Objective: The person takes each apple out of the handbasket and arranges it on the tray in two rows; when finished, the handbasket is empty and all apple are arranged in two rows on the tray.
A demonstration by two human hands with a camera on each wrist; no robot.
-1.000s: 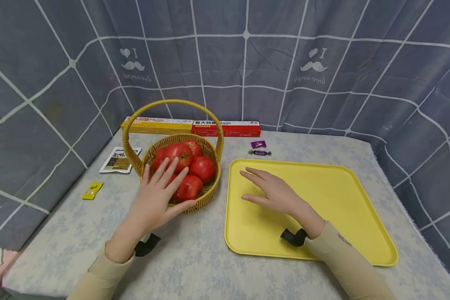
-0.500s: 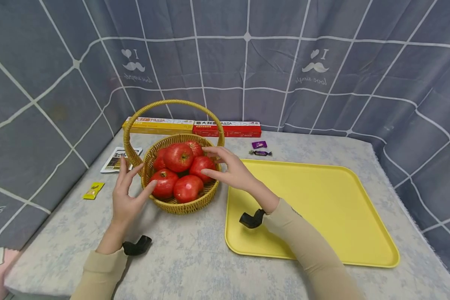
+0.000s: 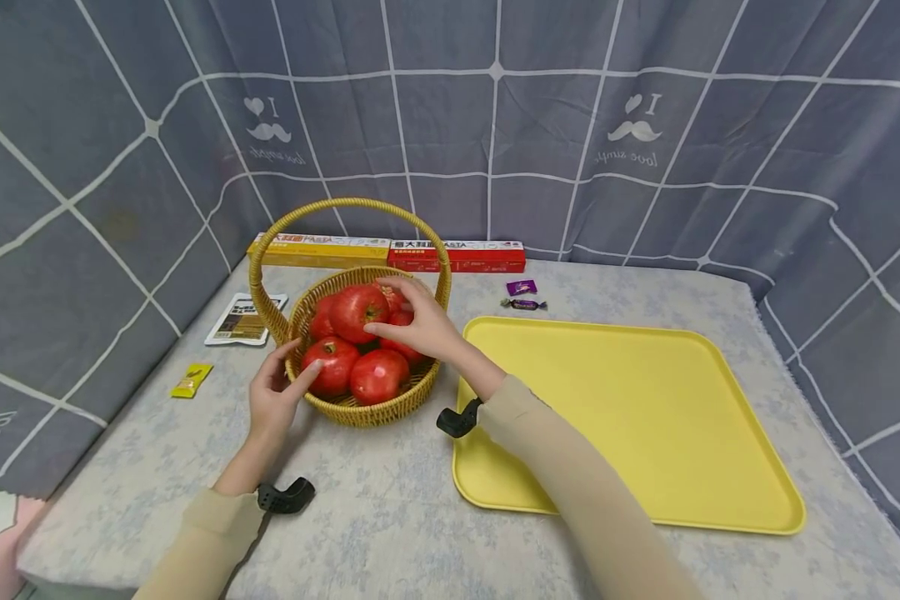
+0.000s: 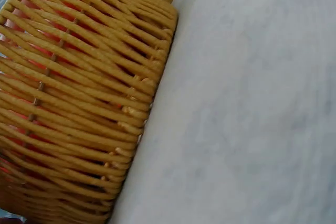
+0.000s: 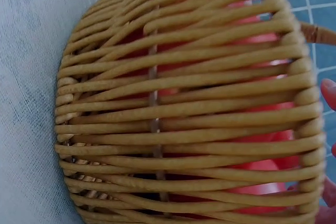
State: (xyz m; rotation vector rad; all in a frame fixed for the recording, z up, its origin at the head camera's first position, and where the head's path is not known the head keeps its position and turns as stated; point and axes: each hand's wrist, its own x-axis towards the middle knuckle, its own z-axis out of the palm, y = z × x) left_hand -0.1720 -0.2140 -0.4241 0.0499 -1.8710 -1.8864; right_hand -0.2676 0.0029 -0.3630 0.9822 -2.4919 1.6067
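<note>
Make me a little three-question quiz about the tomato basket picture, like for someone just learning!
1. True or false: the yellow tray has tomatoes on it.
2. Which hand reaches onto the tomatoes in the wicker basket? A) left hand B) right hand
3. Fill in: the left hand touches the basket's ____.

Key:
1. False; the tray is bare.
2. B; the right hand lies on a tomato.
3. Rim, on the side away from the tray.

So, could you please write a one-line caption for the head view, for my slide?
Right hand reaches over tomatoes in a wicker basket; left hand touches its rim, beside a yellow tray.
</note>
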